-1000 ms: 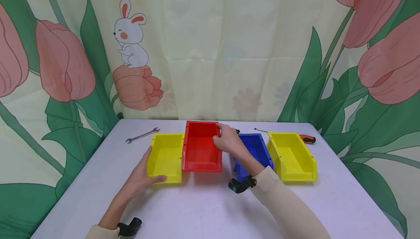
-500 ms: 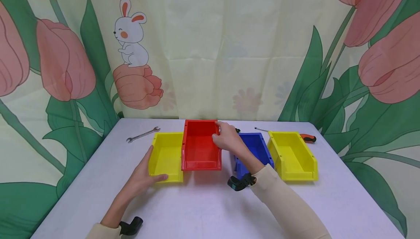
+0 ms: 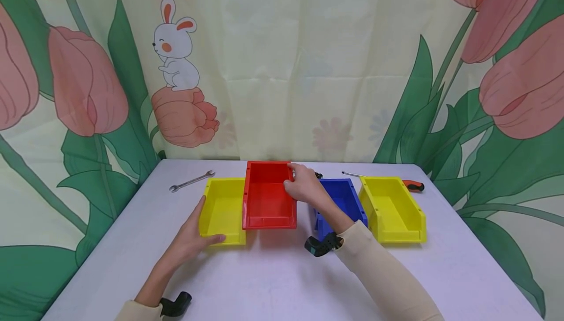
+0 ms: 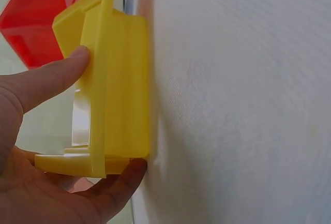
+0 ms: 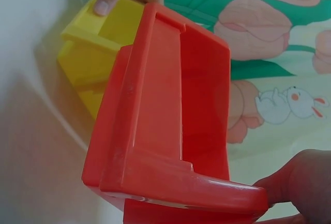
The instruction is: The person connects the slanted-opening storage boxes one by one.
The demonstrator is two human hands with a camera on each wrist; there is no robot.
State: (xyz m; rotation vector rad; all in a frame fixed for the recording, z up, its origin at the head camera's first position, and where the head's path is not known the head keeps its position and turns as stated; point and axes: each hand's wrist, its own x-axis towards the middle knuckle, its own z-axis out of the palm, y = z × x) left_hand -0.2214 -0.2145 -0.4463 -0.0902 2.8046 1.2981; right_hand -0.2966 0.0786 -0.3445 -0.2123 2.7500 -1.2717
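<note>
My right hand (image 3: 306, 184) grips the right wall of a red plastic storage bin (image 3: 270, 194), thumb on the inner side. The bin is raised off the table, its open top tilted towards me, with nothing visible inside. To its left a yellow storage bin (image 3: 222, 211) rests on the table, partly overlapped by the red one in the head view. My left hand (image 3: 187, 238) holds this yellow bin at its front left corner. In the left wrist view the thumb (image 4: 57, 76) presses the front lip and the fingers (image 4: 121, 188) reach around the side.
Right of the red bin stand a blue bin (image 3: 341, 196), partly behind my right forearm, and a second yellow bin (image 3: 394, 208). A wrench (image 3: 191, 181) lies at the back left. Behind the second yellow bin lies a screwdriver (image 3: 413, 186) with an orange-black handle.
The red bin has shifted very slightly left with my right hand, and the held yellow bin very slightly right. Both hands keep their holds.
</note>
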